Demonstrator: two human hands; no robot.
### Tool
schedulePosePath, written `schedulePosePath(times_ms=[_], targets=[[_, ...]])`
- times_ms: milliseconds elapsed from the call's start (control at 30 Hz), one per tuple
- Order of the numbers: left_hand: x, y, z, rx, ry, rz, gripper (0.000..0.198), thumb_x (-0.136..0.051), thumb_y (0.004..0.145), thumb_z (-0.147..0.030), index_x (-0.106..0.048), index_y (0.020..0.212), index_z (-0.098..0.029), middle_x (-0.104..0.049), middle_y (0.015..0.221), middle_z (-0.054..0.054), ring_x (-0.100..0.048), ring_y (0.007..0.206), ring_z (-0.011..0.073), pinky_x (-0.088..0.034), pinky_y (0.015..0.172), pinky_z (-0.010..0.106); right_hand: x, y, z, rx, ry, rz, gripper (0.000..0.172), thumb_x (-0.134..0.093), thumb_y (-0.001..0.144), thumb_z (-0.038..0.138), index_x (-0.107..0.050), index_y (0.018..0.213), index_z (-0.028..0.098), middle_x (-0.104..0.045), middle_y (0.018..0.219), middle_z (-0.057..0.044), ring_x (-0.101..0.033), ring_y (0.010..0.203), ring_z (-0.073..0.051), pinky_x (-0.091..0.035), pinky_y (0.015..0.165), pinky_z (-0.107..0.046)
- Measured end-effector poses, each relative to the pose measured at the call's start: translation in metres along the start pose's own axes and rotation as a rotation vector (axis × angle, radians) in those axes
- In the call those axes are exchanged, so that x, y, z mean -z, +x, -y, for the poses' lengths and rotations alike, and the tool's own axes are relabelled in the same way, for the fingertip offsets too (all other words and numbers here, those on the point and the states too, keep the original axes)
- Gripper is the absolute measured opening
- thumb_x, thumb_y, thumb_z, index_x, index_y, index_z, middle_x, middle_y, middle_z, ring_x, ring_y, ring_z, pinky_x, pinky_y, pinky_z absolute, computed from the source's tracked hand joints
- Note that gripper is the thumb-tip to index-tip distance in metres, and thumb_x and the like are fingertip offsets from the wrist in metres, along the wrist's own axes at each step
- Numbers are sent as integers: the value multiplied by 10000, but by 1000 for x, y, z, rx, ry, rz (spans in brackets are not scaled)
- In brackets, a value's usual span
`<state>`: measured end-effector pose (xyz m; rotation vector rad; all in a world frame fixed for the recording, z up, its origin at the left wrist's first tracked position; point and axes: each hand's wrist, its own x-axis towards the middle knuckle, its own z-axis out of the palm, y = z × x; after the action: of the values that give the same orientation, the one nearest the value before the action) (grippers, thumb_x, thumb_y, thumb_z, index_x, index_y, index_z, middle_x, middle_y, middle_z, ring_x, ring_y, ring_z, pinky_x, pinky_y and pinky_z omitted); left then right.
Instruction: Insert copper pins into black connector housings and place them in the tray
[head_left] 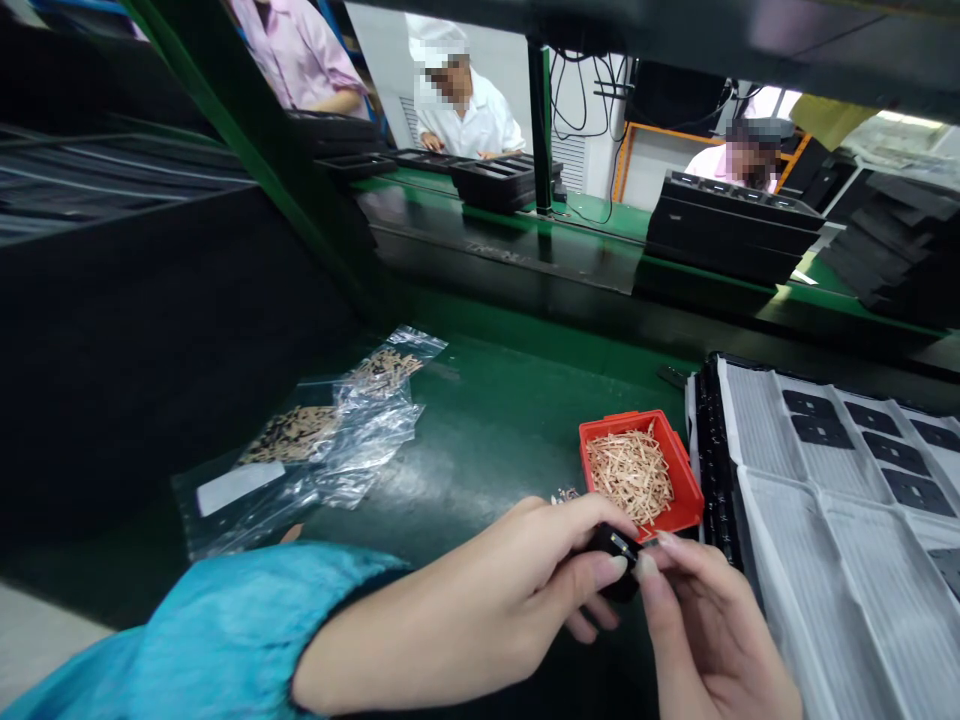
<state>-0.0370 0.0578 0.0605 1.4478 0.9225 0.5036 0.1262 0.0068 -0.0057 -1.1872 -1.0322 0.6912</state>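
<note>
My left hand (517,580), in a blue sleeve, is closed around a small black part (615,560) with a shiny metal contact on it. My right hand (705,620) meets it from the right, thumb and forefinger pinched at the part's edge on something too small to make out. Both hands hover low over the green bench top (487,430). Just beyond them stands a small red tray (686,470) filled with thin copper-coloured metal pins (630,475).
Clear plastic bags (330,430) of more metal pins lie at the left. A stack of black trays with white liners (825,500) holding black parts sits at the right. Behind a raised green shelf (600,215) with black trays, other people work.
</note>
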Motion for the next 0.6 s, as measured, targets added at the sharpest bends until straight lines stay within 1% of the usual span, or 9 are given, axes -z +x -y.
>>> schedulePosePath(times_ms=[100, 167, 233, 300, 333, 400, 433, 533, 600], targets=[[-2, 1, 3, -2, -37, -27, 348, -468, 1120, -389, -647, 1316, -163, -719, 1027, 62, -807, 846, 188, -709, 780, 284, -2, -4, 0, 32, -9, 23, 257, -731, 965, 105, -780, 1135, 291, -775, 1007, 20, -744, 940, -97, -608, 877, -172], [-3, 2, 4, 11, -79, -37, 344, -474, 1129, -434, -662, 1239, -168, -738, 1010, 54, -806, 845, 182, -707, 778, 277, -1, -4, -1, 59, -13, 49, 296, -690, 984, 73, -764, 1164, 296, -761, 1016, 23, -737, 960, -84, -593, 909, -154], [-4, 3, 6, 15, -111, -42, 350, -473, 1135, -467, -665, 1154, -175, -749, 990, 41, -804, 848, 179, -707, 778, 278, 3, -1, -3, 114, -54, 73, 329, -656, 993, 46, -754, 1199, 283, -766, 1041, -2, -748, 983, -102, -611, 907, -175], [-5, 4, 6, 12, -132, -57, 365, -469, 1137, -492, -658, 1099, -182, -747, 975, 27, -801, 846, 174, -706, 780, 279, 9, 5, -5, 223, -137, 131, 364, -640, 984, 20, -747, 1232, 264, -783, 1062, -36, -777, 984, -138, -652, 854, -211], [-6, 5, 7, 9, -138, -69, 366, -470, 1136, -498, -655, 1091, -184, -743, 972, 22, -801, 845, 171, -705, 782, 278, 12, 8, -5, 307, -180, 190, 383, -644, 971, 9, -741, 1248, 255, -792, 1065, -47, -793, 970, -151, -669, 818, -220], [-7, 6, 7, 4, -139, -84, 366, -465, 1137, -501, -646, 1084, -187, -744, 973, 21, -804, 854, 172, -704, 787, 277, 14, 13, -4, 429, -242, 281, 425, -652, 948, -9, -726, 1273, 255, -799, 1066, -38, -807, 948, -143, -674, 792, -199], [-8, 6, 7, 0, -137, -88, 363, -461, 1139, -498, -642, 1086, -187, -745, 979, 24, -805, 858, 173, -704, 787, 276, 14, 14, -3, 449, -252, 294, 429, -647, 952, -10, -720, 1275, 263, -795, 1064, -21, -802, 945, -121, -661, 812, -176], [-9, 5, 9, -26, -127, -97, 337, -447, 1147, -470, -630, 1095, -192, -749, 989, 25, -803, 849, 165, -701, 780, 265, 5, 9, 4, 297, -227, 156, 416, -593, 997, -13, -725, 1240, 297, -766, 1065, 21, -751, 995, -70, -592, 908, -159], [-10, 4, 12, -50, -117, -104, 323, -432, 1154, -455, -621, 1088, -202, -741, 980, 17, -799, 833, 154, -697, 773, 252, -2, 4, 9, 253, -197, 123, 420, -580, 1006, -16, -730, 1227, 309, -756, 1075, 33, -732, 1010, -65, -572, 921, -172]])
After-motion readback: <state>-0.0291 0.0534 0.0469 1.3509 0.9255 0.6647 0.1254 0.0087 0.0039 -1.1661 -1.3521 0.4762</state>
